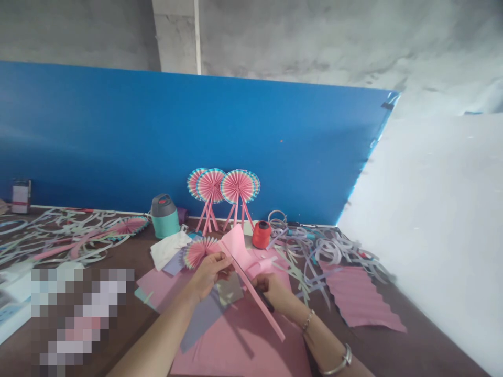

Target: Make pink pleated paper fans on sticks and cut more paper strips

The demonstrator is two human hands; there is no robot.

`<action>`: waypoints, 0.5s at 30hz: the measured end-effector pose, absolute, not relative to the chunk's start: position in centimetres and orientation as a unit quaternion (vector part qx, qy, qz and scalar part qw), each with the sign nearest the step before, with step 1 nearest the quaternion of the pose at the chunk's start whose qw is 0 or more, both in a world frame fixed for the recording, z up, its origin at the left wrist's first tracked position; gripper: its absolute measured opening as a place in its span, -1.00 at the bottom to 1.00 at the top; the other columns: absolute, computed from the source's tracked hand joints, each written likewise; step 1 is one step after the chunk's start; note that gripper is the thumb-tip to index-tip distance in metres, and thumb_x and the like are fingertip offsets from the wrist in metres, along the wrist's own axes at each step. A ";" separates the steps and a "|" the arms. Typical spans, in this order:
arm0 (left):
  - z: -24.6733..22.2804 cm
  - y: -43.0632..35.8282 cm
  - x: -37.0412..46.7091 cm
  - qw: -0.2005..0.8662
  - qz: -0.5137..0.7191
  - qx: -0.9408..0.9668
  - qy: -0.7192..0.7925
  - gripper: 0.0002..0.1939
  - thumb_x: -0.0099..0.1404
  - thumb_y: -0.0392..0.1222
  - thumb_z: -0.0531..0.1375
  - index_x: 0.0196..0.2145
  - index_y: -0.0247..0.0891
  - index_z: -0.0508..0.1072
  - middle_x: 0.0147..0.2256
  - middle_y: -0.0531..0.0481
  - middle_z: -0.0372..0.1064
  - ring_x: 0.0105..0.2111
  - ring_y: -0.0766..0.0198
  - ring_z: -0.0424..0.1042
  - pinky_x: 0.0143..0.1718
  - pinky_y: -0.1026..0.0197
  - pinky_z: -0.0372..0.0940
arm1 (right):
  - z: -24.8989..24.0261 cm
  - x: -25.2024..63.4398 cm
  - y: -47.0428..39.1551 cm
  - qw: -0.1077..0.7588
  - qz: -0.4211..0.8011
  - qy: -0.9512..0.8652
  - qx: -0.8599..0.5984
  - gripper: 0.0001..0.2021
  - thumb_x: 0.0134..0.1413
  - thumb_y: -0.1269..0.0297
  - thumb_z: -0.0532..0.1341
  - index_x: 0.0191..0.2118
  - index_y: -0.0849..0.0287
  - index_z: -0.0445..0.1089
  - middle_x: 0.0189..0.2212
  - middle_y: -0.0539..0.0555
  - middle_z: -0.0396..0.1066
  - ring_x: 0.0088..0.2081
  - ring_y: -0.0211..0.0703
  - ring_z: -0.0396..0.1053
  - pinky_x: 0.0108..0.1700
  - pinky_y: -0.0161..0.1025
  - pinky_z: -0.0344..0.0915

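Observation:
My left hand pinches a pink folded paper strip near its upper end; the strip slants down to the right. My right hand is closed round the black handle of what look like scissors, their dark blades lying along the strip's edge. A looser piece of pink paper stands up from the strip's far side. Under both hands lie pink sheets and a greyish-purple sheet. A pleated paper rosette rests just beyond my left hand.
Finished paper fans lean on the blue partition. Nearby stand a teal flask and a red thread spool. Paper strip offcuts cover both sides, beside a pleated pink sheet. A white wall rises at right.

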State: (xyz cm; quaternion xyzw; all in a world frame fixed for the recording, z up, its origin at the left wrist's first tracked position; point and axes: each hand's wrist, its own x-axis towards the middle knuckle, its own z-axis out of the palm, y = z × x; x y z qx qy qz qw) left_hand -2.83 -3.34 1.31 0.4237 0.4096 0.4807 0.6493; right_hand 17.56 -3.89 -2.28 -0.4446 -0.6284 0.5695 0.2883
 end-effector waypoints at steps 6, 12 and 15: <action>1.1 -3.4 -2.6 0.649 0.468 0.451 0.396 -0.62 -0.11 0.00 0.40 -0.56 -0.34 0.38 -0.59 0.03 0.40 -0.58 0.40 0.34 -0.51 0.34 0.22 | -2.4 17.2 -4.1 0.289 0.574 -0.630 -0.437 -0.82 -0.39 0.39 0.18 -0.50 0.20 0.45 -0.69 -0.10 0.34 -0.67 -0.35 0.16 -0.61 -0.40 0.09; 1.1 -3.5 -2.5 0.649 0.462 0.458 0.394 -0.63 -0.09 0.00 0.39 -0.51 -0.36 0.42 -0.55 0.00 0.42 -0.57 0.39 0.36 -0.50 0.32 0.22 | -1.9 17.1 -4.3 0.280 0.585 -0.614 -0.449 -0.80 -0.40 0.38 0.18 -0.48 0.22 0.43 -0.70 -0.12 0.30 -0.69 -0.39 0.10 -0.65 -0.42 0.02; 1.1 -3.5 -2.5 0.649 0.461 0.456 0.398 -0.63 -0.10 -0.01 0.40 -0.53 -0.36 0.42 -0.56 0.00 0.41 -0.56 0.38 0.36 -0.49 0.32 0.23 | -1.8 17.1 -4.4 0.279 0.593 -0.609 -0.447 -0.81 -0.40 0.39 0.15 -0.50 0.22 0.42 -0.72 -0.13 0.28 -0.72 -0.42 0.06 -0.67 -0.43 -0.01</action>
